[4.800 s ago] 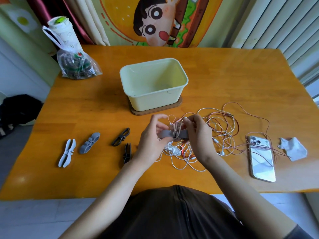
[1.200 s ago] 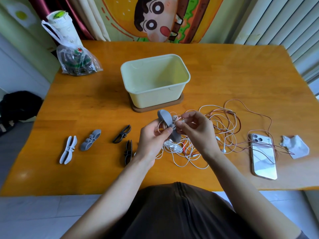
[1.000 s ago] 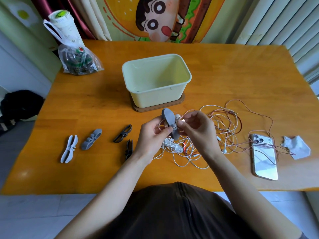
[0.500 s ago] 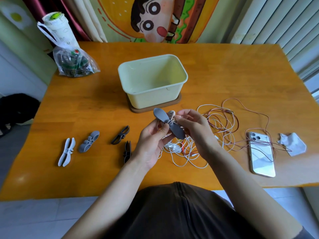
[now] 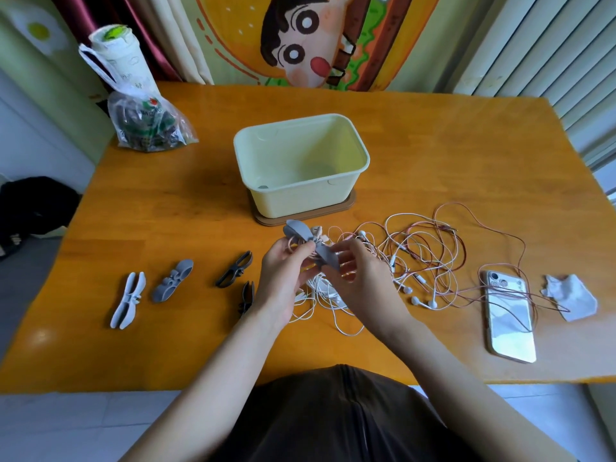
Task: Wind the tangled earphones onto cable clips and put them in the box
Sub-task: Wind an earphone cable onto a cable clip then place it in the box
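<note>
A wooden table with a warm orange, glossy finish and visible grain fills the view. Behind it hangs a curtain printed with a cartoon face, and pale vertical slats stand to the right. A dark bag lies on the floor to the left.

At the table's centre sits a pale yellow-green plastic box, rectangular with rounded corners, on a thin brown wooden base.

Just in front of the box, both hands are raised above the table. The left hand grips the middle of a grey cable clip, a matte, soft-looking piece with two rounded wings, with pale cord looped at its waist. The right hand curls thumb and fingers round the clip's near wing.

The tangled earphones, thin white and reddish cords with small white buds, sprawl under the hands and out to the right. Some strands lie across a shiny phone, and a crumpled white tissue lies beside the phone.

To the left lie four spare clips: one light grey, one darker grey and two black. A clear crinkled plastic bag sits at the far left corner.
</note>
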`<state>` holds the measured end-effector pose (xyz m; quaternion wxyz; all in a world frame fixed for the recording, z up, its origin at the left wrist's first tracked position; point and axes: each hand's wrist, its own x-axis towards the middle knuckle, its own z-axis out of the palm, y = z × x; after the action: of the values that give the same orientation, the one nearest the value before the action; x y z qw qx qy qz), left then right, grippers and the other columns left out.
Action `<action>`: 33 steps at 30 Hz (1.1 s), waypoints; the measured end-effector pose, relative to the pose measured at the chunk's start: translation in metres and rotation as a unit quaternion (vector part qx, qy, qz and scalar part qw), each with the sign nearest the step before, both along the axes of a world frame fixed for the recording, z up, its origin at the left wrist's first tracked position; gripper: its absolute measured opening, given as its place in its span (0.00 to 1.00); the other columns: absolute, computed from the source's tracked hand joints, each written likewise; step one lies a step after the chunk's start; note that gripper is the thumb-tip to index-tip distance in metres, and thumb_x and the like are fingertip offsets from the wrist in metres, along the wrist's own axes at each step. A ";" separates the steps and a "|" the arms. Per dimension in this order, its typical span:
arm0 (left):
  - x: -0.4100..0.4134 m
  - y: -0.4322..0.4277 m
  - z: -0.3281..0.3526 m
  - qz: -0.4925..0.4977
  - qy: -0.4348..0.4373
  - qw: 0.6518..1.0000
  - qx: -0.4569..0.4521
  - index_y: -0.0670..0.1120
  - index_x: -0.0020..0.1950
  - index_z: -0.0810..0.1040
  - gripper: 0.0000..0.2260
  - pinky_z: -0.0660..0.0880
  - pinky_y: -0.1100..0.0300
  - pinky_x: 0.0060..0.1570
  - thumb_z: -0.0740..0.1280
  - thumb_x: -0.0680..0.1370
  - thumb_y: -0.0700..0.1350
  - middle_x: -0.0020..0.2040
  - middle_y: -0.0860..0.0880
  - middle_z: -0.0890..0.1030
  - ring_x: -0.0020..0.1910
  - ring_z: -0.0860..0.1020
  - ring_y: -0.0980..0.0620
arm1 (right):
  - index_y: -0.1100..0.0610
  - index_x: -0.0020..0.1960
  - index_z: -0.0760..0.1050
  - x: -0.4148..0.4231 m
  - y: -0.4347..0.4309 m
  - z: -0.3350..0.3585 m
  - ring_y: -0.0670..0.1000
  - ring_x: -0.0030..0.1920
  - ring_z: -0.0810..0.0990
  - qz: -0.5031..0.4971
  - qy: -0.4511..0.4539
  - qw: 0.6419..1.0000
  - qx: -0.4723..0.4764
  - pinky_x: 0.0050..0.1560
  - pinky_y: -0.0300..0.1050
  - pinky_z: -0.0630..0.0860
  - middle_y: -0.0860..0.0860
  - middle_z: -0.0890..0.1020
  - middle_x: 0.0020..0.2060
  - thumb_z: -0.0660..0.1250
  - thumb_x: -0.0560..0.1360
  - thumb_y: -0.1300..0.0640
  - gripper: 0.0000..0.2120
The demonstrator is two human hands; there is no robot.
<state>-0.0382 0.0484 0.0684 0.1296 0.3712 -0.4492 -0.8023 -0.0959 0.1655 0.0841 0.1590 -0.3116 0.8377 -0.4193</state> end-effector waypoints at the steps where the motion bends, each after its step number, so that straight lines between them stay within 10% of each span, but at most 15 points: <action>1: -0.002 -0.002 0.000 0.002 -0.007 1.000 0.001 0.42 0.54 0.77 0.06 0.80 0.55 0.46 0.64 0.79 0.36 0.48 0.43 0.82 0.45 0.82 0.48 | 0.57 0.56 0.73 -0.004 -0.002 0.001 0.35 0.39 0.77 -0.003 -0.005 1.000 0.000 0.40 0.27 0.73 0.37 0.75 0.41 0.70 0.73 0.59 0.13; 7: -0.023 -0.025 0.004 0.006 -0.044 0.997 -0.060 0.42 0.60 0.73 0.12 0.78 0.52 0.51 0.67 0.77 0.38 0.48 0.45 0.83 0.46 0.82 0.48 | 0.56 0.53 0.78 -0.031 -0.021 0.006 0.37 0.37 0.77 -0.025 0.007 1.000 -0.003 0.39 0.24 0.71 0.41 0.78 0.38 0.74 0.70 0.60 0.13; 13: -0.053 -0.066 0.016 -0.032 -0.054 0.979 -0.196 0.45 0.66 0.68 0.18 0.72 0.71 0.44 0.68 0.77 0.44 0.51 0.52 0.78 0.46 0.77 0.62 | 0.57 0.51 0.80 -0.081 -0.058 0.013 0.45 0.43 0.82 -0.043 0.048 0.998 -0.002 0.48 0.36 0.77 0.46 0.83 0.42 0.75 0.67 0.59 0.13; 22: -0.048 -0.136 -0.020 -0.122 -0.204 0.738 -0.631 0.46 0.54 0.80 0.07 0.67 0.52 0.52 0.69 0.76 0.45 0.51 0.48 0.76 0.55 0.71 0.45 | 0.63 0.50 0.81 -0.165 -0.144 -0.014 0.48 0.39 0.77 -0.009 0.072 0.996 0.046 0.37 0.32 0.68 0.52 0.81 0.39 0.75 0.69 0.56 0.13; 33: -0.050 -0.151 -0.033 -0.117 -0.146 0.728 -0.659 0.47 0.42 0.81 0.03 0.67 0.52 0.51 0.74 0.72 0.42 0.42 0.50 0.76 0.49 0.70 0.49 | 0.67 0.42 0.80 -0.209 -0.212 -0.060 0.55 0.37 0.78 0.016 -0.004 0.971 0.237 0.35 0.41 0.70 0.59 0.80 0.34 0.72 0.70 0.59 0.10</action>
<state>-0.0885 -0.1031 0.0359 0.1794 0.2491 -0.9184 -0.2495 -0.3053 -0.0465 0.0244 0.2384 -0.2768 0.9076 -0.2070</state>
